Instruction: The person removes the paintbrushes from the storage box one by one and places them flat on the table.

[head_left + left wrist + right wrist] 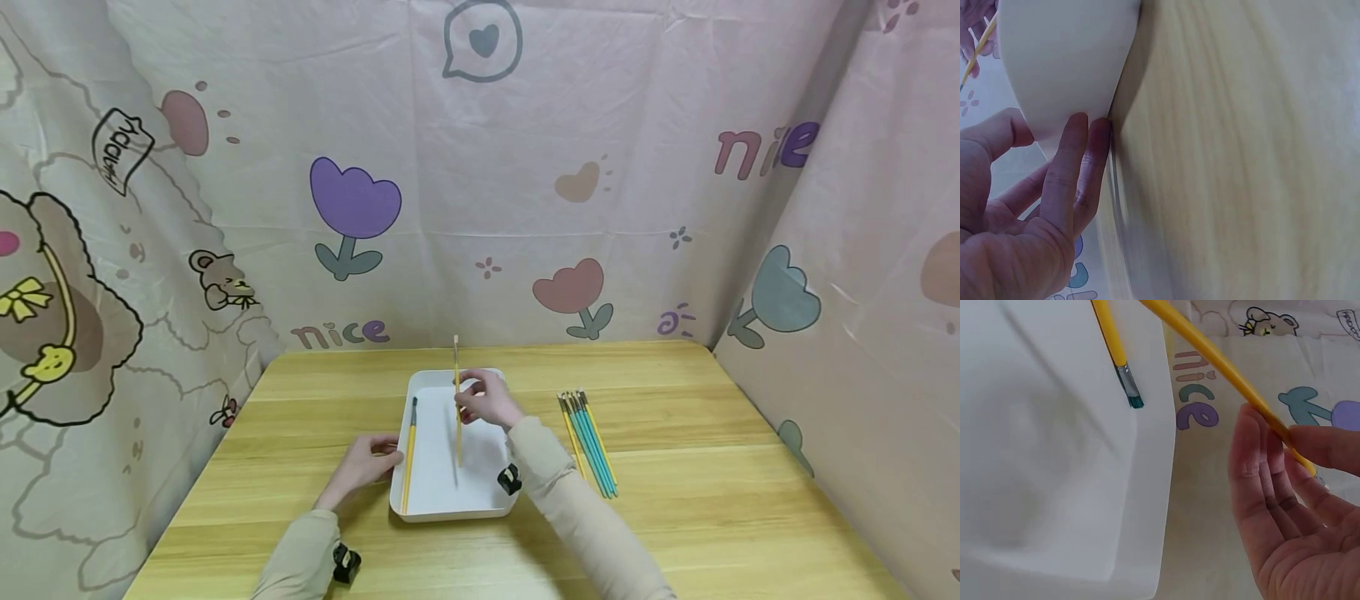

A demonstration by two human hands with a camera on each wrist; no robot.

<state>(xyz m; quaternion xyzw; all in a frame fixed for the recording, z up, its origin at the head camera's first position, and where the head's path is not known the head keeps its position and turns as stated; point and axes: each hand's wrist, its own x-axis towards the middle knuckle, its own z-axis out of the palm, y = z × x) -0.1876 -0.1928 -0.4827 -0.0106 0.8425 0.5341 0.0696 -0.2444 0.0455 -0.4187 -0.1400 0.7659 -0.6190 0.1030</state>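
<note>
My right hand point(489, 398) pinches a yellow-handled paintbrush point(1216, 359) between thumb and fingers, above the white tray point(438, 500). The held brush stands nearly upright in the head view, bristles up, its handle end over the tray floor. A second yellow paintbrush point(410, 450) lies inside along the tray's left wall; its dark green bristles show in the right wrist view. At the tray's left side, my left hand point(367, 460) holds the edge. In the left wrist view its thumb meets the rim and its fingers point(1066, 169) lie against the outer wall.
Several paintbrushes with teal and yellow handles point(588, 442) lie in a bundle on the wooden table point(675, 433), right of the tray and close to my right sleeve. A patterned cloth point(465, 183) hangs behind the table and along both sides.
</note>
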